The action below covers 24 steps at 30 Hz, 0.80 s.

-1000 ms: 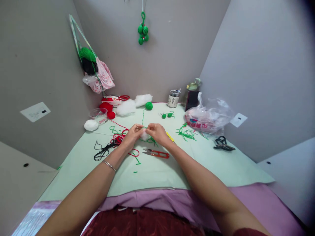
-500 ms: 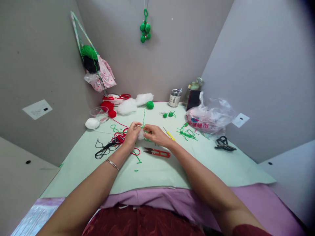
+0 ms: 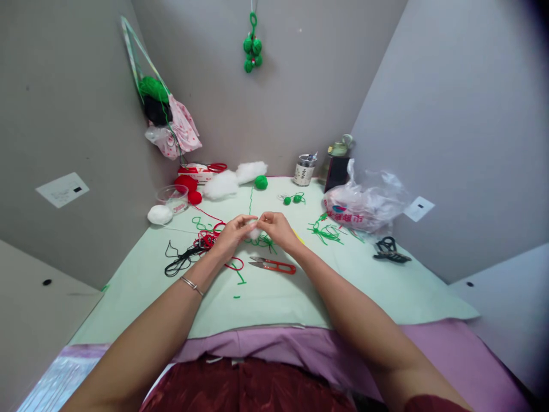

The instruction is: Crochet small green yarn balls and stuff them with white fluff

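Note:
My left hand and my right hand meet over the middle of the table. Between their fingertips is a small tuft of white fibre stuffing, pinched from both sides. A bit of green shows at the top of the fingers, too small to make out. From there a green yarn strand runs back across the table. Beneath and beside my right hand lie cut green yarn ends. Red-handled thread snips rest just in front of the hands. A yellow-handled tool is partly covered by my right wrist.
Left of my hands lie tangled red yarn and black yarn. Behind are white stuffing, a green ball and a clear cup. A plastic bag and a black hair claw are at right.
Both hands have come closer together, with my right hand shifting slightly right and upward. The white tuft has moved a little right with them, and more of the green yarn ends shows.

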Each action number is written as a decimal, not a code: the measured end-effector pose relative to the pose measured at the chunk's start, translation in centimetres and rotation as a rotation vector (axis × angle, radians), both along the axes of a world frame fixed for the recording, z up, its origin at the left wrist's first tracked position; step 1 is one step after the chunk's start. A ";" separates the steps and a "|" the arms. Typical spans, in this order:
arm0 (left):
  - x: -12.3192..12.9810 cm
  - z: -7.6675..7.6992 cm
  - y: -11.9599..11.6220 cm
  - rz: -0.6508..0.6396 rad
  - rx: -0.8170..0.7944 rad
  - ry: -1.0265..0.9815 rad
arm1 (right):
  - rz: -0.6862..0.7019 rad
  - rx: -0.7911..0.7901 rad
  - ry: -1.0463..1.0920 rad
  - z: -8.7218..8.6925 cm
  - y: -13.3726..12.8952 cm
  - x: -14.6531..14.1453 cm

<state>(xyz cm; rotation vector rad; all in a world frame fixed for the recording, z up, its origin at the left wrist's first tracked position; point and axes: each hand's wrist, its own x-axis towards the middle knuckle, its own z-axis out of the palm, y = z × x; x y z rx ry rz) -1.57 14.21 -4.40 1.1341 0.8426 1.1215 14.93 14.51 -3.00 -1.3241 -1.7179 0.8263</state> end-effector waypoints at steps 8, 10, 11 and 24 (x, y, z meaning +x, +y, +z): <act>0.0 -1.4 1.0 0.154 -0.002 0.132 | 0.152 0.044 -0.080 1.2 -1.8 -1.0; 0.1 -1.7 1.1 0.190 -0.009 0.136 | 0.168 0.062 -0.108 1.1 -1.9 -1.3; 0.1 -1.8 1.1 0.190 -0.018 0.132 | 0.167 0.070 -0.121 1.0 -1.9 -1.4; 0.1 -0.7 0.4 -0.031 -0.053 -0.049 | -0.035 -0.004 -0.123 0.1 -0.4 -0.8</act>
